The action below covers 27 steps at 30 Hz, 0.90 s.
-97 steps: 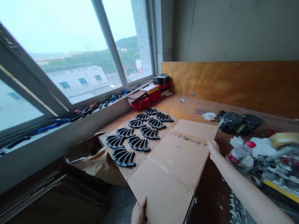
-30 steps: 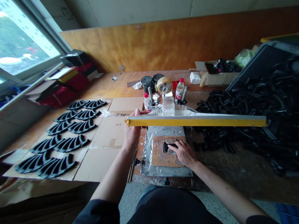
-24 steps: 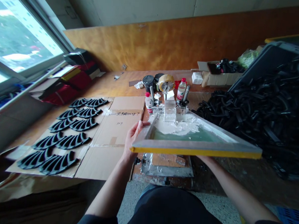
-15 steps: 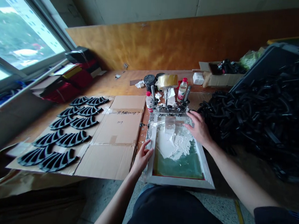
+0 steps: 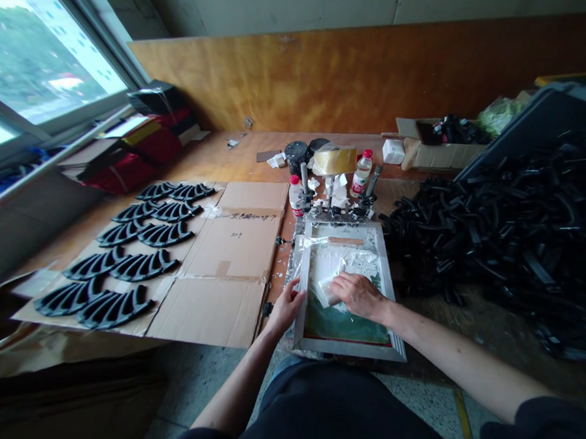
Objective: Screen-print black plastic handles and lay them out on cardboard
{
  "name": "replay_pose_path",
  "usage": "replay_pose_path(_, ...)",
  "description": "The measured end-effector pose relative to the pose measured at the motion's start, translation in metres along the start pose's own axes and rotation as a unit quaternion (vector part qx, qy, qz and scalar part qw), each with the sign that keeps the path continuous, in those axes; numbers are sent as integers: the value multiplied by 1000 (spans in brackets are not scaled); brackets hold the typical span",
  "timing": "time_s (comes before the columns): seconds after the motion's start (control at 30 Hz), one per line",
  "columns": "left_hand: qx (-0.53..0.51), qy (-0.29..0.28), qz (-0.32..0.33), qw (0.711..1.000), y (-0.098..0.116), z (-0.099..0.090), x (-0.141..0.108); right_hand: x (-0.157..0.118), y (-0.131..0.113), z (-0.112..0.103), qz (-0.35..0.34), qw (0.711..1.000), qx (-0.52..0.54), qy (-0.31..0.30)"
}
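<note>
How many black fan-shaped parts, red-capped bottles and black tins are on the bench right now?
Black fan-shaped parts: 10
Red-capped bottles: 2
Black tins: 2
Total: 14

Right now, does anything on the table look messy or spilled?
Yes. White paste is smeared over the green mesh of the screen frame, where the right hand presses a squeegee. The left hand steadies the frame's edge. To the right, black plastic parts lie in a loose heap.
</note>
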<state>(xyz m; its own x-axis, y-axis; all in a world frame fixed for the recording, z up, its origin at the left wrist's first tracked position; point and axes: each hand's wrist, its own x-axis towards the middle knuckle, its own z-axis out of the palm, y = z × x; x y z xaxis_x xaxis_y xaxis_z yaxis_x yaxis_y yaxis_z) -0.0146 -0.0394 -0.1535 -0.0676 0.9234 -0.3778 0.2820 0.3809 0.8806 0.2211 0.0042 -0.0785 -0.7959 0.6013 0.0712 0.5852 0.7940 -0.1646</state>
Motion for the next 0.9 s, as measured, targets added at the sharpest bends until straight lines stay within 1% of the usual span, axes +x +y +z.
replay_pose_path(0.1,1,-3,3,1000,-1,0,0,-11,2,-10,-61,998,14,-19)
replay_pose_path(0.17,4,-1,4,1000,-1,0,0,-9,9,-17,-71,996,43,-32)
replay_pose_path(0.2,7,0,4,1000,0,0,0,-6,12,-19,-59,996,56,-26)
replay_pose_path(0.27,12,0,5,1000,3,0,-2,0,14,-16,-17,998,60,13)
replay_pose_path(0.3,12,0,6,1000,4,-1,-3,1,12,-11,-2,998,49,38)
replay_pose_path(0.37,9,-1,7,1000,6,-2,-4,-3,6,1,-4,997,18,72)
replay_pose_path(0.43,7,2,6,1000,7,-2,-5,-12,-1,11,-26,997,7,71)
replay_pose_path(0.5,6,2,3,1000,7,-2,-5,-16,-4,11,-27,998,28,58)
replay_pose_path(0.53,3,-1,0,1000,8,-2,-5,-14,-3,8,-14,997,47,56)
replay_pose_path(0.6,-12,-12,-3,1000,12,-4,-6,1,3,-3,36,993,88,73)
replay_pose_path(0.7,-51,-22,7,998,30,-10,-14,35,25,-27,141,974,113,136)
replay_pose_path(0.77,-86,-15,21,996,50,-16,-24,46,52,-45,194,959,114,170)
replay_pose_path(0.83,-115,3,36,993,76,-23,-33,37,88,-61,244,937,133,212)
replay_pose_path(0.87,-127,13,45,991,89,-25,-36,25,106,-67,277,917,149,245)
replay_pose_path(0.9,-140,22,60,988,103,-27,-37,10,123,-69,315,891,165,281)
